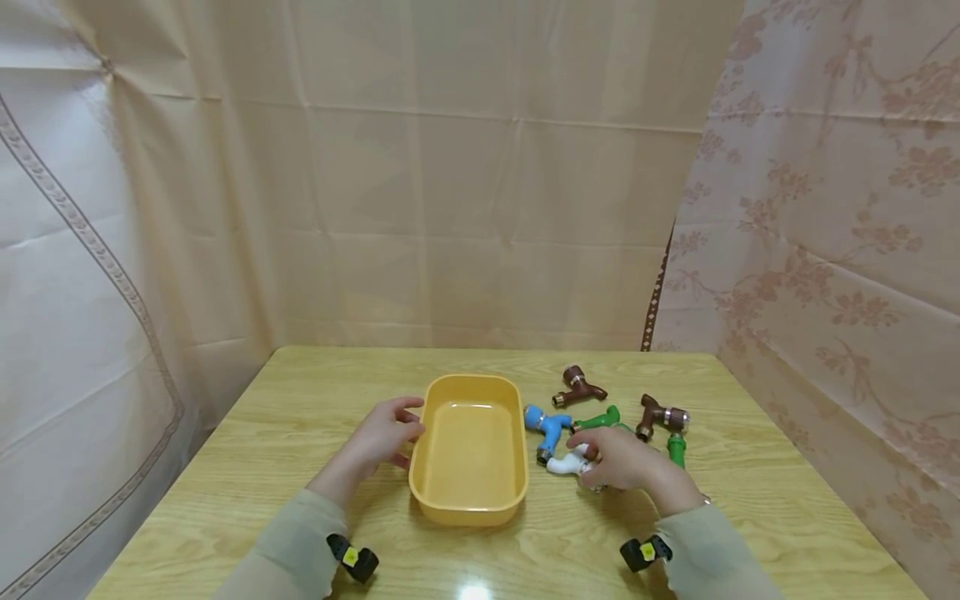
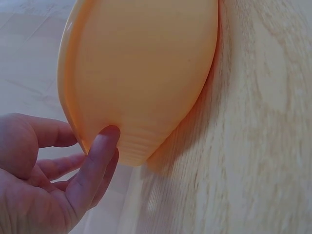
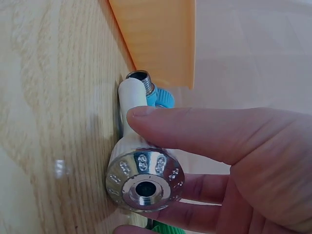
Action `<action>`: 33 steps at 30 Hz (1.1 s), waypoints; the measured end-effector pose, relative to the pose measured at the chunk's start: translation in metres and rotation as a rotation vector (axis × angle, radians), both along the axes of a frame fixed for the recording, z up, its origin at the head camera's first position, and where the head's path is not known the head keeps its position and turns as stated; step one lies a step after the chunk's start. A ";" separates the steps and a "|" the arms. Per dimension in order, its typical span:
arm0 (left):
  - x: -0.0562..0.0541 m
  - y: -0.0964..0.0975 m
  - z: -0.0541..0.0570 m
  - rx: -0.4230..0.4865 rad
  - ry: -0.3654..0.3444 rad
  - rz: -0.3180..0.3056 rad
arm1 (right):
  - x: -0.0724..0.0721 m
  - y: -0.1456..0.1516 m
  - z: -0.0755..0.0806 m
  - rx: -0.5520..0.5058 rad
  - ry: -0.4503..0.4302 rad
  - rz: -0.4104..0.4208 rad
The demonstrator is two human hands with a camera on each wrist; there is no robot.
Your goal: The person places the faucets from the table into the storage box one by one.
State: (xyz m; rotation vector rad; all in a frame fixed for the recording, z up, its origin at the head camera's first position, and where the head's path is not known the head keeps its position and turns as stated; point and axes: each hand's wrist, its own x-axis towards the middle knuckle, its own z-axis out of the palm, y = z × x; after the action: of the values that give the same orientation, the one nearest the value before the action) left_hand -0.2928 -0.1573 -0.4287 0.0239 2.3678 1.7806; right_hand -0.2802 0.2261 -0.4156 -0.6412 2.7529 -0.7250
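Observation:
A yellow plastic basin (image 1: 468, 458) stands on the table, with my left hand (image 1: 381, 435) at its left side. In the left wrist view, relaxed fingers (image 2: 100, 148) touch the basin's outer wall and rim. To the basin's right, my right hand (image 1: 628, 461) holds a white tap (image 1: 564, 464) low over the table. The right wrist view shows the thumb (image 3: 180, 127) on the tap's body and fingers around its far side; a round chrome end (image 3: 146, 183) faces the camera. A blue tap (image 1: 551, 429) lies between the white tap and the basin.
A green tap (image 1: 600, 417) lies behind my right hand, and another green one (image 1: 677, 450) to its right. One brown tap (image 1: 577, 388) is farther back; a second brown tap (image 1: 662, 415) lies at the right. Curtains hang behind the wooden table (image 1: 315, 400).

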 end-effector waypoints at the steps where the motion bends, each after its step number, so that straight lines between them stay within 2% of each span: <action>1: 0.000 0.000 0.000 -0.002 0.000 0.001 | 0.000 0.000 0.000 0.000 0.000 0.001; 10: 0.000 -0.001 0.000 -0.002 -0.004 0.000 | 0.000 -0.002 -0.005 0.011 0.012 -0.001; 33: 0.000 0.000 0.001 0.003 -0.006 -0.007 | -0.001 0.001 -0.005 -0.018 -0.005 0.021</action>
State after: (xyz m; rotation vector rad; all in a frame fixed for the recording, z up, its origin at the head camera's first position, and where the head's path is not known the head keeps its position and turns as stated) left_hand -0.2931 -0.1577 -0.4281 0.0280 2.3575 1.7790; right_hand -0.2815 0.2275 -0.4202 -0.6702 2.7343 -0.7470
